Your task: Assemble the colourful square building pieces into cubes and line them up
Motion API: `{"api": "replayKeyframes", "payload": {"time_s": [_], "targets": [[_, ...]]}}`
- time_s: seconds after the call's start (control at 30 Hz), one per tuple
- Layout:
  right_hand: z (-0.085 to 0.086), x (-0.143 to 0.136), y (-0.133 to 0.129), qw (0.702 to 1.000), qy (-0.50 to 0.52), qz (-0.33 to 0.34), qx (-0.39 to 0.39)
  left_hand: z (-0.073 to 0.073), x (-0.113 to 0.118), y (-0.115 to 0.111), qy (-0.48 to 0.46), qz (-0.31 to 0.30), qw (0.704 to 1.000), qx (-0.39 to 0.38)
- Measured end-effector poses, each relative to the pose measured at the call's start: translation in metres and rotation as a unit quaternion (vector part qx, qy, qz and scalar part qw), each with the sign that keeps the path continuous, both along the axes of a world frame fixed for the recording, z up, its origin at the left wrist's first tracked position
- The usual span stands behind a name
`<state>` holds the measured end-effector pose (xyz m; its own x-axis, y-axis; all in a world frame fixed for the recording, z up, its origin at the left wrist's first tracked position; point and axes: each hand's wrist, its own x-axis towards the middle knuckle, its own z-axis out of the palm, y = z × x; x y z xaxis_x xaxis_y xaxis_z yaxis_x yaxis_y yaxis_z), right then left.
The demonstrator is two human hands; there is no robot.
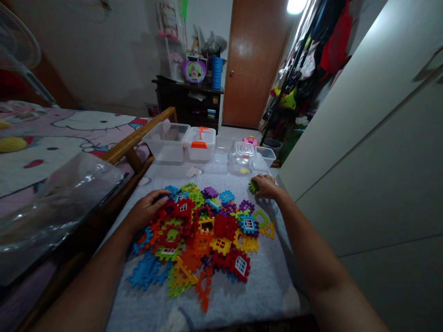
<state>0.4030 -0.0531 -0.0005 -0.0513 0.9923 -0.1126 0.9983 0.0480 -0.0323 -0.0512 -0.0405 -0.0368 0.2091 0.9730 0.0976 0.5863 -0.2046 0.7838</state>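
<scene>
A heap of colourful plastic interlocking building tiles (202, 242) lies on a cloth-covered table. They are red, blue, green, yellow, orange and purple, with notched edges, and some carry white window inserts. My left hand (150, 208) rests at the heap's upper left edge, fingers stretched out against the tiles; the fingertips touch blue and red ones. Beyond the heap's far right corner, my right hand (266, 186) is closed around a green tile (254, 186) close to the cloth. My palm hides part of that tile.
Along the table's far end stand a clear plastic bin (169, 143), a lidded box with orange latches (200, 150) and several smaller clear containers (244, 152). A wooden bed rail (138, 138) borders the left. White cabinet doors (374, 152) rise close on the right.
</scene>
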Motion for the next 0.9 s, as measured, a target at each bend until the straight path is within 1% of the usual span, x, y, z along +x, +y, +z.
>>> {"api": "replayKeyframes", "payload": {"time_s": [0.1, 0.17, 0.3, 0.37, 0.43, 0.5, 0.67, 0.9], "targets": [[-0.002, 0.004, 0.003, 1.000, 0.003, -0.007, -0.016, -0.001, -0.001, 0.000, 0.007, -0.001, 1.000, -0.002], [0.000, 0.011, 0.004, 1.000, 0.009, -0.006, -0.016, -0.002, -0.002, 0.001, 0.011, -0.001, 1.000, -0.007], [0.010, 0.042, 0.002, 0.999, 0.033, -0.033, 0.013, -0.005, -0.004, 0.002, 0.013, -0.006, 1.000, -0.008], [0.012, 0.058, -0.002, 0.999, 0.024, -0.048, -0.001, -0.007, -0.004, 0.003, 0.012, -0.007, 1.000, -0.005], [0.011, 0.066, -0.005, 0.998, 0.010, -0.052, -0.022, -0.009, -0.005, 0.004, 0.014, -0.007, 1.000, -0.002], [0.006, 0.068, -0.007, 0.998, 0.001, -0.051, -0.031, -0.009, -0.006, 0.004, 0.017, -0.006, 1.000, 0.000], [-0.006, 0.060, -0.004, 0.999, -0.010, -0.039, -0.035, -0.009, -0.007, 0.004, 0.020, -0.002, 1.000, -0.004], [-0.006, 0.065, 0.004, 0.998, -0.022, -0.043, -0.039, -0.004, -0.004, 0.003, 0.032, 0.002, 0.999, -0.005]]}}
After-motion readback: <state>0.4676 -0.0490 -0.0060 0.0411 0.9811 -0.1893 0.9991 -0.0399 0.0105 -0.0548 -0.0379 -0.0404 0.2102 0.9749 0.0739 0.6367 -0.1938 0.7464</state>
